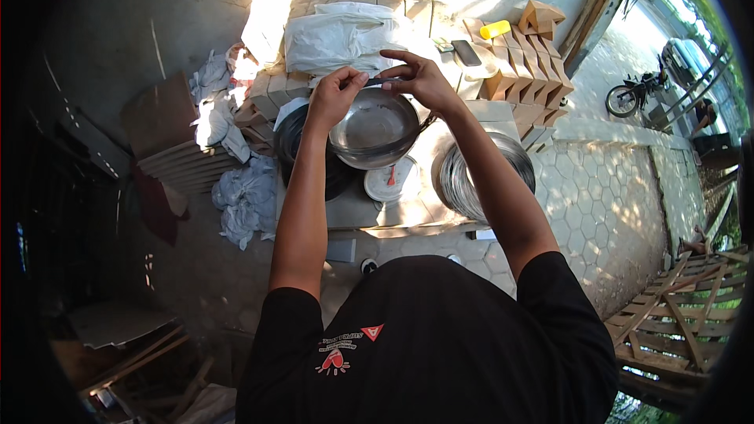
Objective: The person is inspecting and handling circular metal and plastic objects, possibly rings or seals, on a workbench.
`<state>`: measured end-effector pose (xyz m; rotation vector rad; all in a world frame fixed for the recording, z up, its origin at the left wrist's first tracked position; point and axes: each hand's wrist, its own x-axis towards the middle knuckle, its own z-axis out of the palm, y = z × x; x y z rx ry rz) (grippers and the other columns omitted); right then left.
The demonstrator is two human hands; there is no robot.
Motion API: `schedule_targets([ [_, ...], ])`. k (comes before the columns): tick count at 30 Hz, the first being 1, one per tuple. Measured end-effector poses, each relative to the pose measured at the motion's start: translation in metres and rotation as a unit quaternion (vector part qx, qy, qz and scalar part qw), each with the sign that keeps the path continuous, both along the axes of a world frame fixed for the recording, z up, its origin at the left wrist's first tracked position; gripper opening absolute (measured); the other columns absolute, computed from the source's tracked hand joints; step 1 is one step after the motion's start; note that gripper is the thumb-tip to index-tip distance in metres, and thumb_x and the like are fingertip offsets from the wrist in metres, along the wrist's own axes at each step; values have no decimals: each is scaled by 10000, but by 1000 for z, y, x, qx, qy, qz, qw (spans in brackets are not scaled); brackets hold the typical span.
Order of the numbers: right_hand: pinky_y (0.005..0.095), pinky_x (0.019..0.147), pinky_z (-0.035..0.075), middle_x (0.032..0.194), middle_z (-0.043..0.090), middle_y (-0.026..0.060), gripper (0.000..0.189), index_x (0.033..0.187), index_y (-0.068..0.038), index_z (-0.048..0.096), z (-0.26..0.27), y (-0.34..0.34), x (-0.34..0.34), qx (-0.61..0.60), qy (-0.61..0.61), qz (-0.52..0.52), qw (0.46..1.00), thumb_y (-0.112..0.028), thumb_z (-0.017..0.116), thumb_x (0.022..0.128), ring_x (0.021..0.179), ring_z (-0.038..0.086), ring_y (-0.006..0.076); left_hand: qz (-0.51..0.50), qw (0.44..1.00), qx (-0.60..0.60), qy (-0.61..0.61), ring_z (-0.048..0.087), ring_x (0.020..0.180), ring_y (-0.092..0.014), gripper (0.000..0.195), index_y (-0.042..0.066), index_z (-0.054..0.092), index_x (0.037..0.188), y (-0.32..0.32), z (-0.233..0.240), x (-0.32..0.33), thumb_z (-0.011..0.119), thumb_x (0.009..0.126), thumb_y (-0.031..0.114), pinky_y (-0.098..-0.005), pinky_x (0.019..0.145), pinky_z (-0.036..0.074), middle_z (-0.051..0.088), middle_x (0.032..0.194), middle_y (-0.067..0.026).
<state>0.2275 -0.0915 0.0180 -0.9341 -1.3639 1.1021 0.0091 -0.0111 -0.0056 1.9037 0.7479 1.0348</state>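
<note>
Before me a round metal pan [377, 121] stands tilted on a scale with a white dial [392, 179] and red pointer. Over the pan's far edge, my left hand [339, 94] pinches one end of a thin dark strip [383, 81]. The strip's other end lies between the fingers of my right hand [423, 81]. Dark thin strands hang at the pan's right rim. To the left of the pan is a black coil [291, 141], partly hidden by my left forearm. A coil of silvery wire [465, 182] lies on the right, partly behind my right forearm.
White plastic bags [341, 38] lie at the back. Stacked brown cardboard pieces [524, 65], a phone [466, 53] and a yellow cylinder [495, 29] are at the back right. Grey bundles [244, 197] stand left. A person [704, 115] is far right, near a motorcycle [630, 91].
</note>
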Motion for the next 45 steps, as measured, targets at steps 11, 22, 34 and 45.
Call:
schedule_targets([
  [11, 306, 958, 560, 1114, 750, 119, 363, 1179, 23, 704, -2, 18, 12, -84, 17, 52, 995, 83, 756, 825, 1043, 711, 169, 17, 1000, 11, 14, 457, 705, -9, 224, 17, 731, 977, -4, 0, -1, 692, 1024, 233, -207, 631, 380, 576, 764, 91],
  [22, 354, 1012, 523, 1204, 735, 141, 553, 1387, -137, 666, 4, -2, 0, 129, -223, -112, 960, -135, 833, 860, 1180, 655, 194, 47, 996, 23, -68, 453, 687, -7, 253, 9, 724, 940, 4, 9, -15, 698, 1024, 247, -210, 614, 364, 586, 757, 91],
  [34, 314, 839, 530, 979, 746, 69, 374, 1214, -14, 662, -49, -4, 37, -22, -23, -146, 989, -299, 734, 983, 907, 696, 153, 85, 923, -135, -351, 375, 602, -34, 246, 64, 685, 983, 15, 31, -60, 672, 1037, 304, -208, 570, 291, 514, 718, 75],
  [45, 259, 488, 220, 573, 321, -95, 596, 948, -19, 709, 8, -13, 2, -11, 177, -85, 980, -576, 525, 1056, 509, 242, 44, 287, 801, -350, -392, 566, 1197, -220, 529, 56, 551, 1325, 6, -86, -56, 575, 1045, 505, -345, 992, 441, 598, 1241, -124],
])
